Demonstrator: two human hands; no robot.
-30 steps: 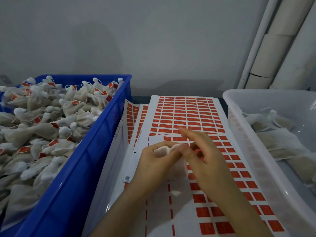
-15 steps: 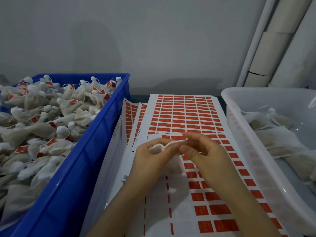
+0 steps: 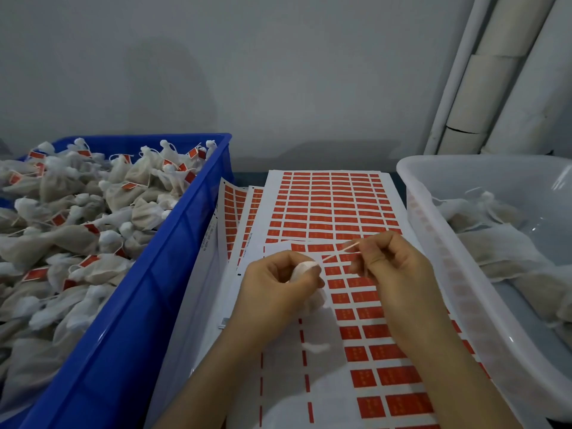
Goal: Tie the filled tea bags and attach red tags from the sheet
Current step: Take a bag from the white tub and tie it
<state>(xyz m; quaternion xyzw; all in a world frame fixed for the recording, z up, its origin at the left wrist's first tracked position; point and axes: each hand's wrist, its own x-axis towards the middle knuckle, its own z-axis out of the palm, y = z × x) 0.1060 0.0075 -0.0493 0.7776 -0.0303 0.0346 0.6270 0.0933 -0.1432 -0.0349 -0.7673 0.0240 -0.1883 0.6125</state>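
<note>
My left hand (image 3: 280, 284) grips the gathered neck of a small white tea bag (image 3: 305, 269); most of the bag is hidden under my fingers. A thin white string (image 3: 339, 252) runs taut from the bag's neck up to the right. My right hand (image 3: 391, 267) pinches the far end of that string, a short way right of the bag. Both hands hover over the sheet of red tags (image 3: 337, 209), whose lower left part has many tags peeled off.
A blue crate (image 3: 173, 261) at the left is heaped with tied, red-tagged tea bags (image 3: 77, 224). A translucent white tub (image 3: 439, 243) at the right holds several untied bags (image 3: 495, 243). More tag sheets (image 3: 235, 212) lie under the top one. White pipes (image 3: 483, 88) stand at the back right.
My hands were close together at the bag's neck. Now the right hand has pulled away to the right, drawing the string taut, while the left hand keeps hold of the bag.
</note>
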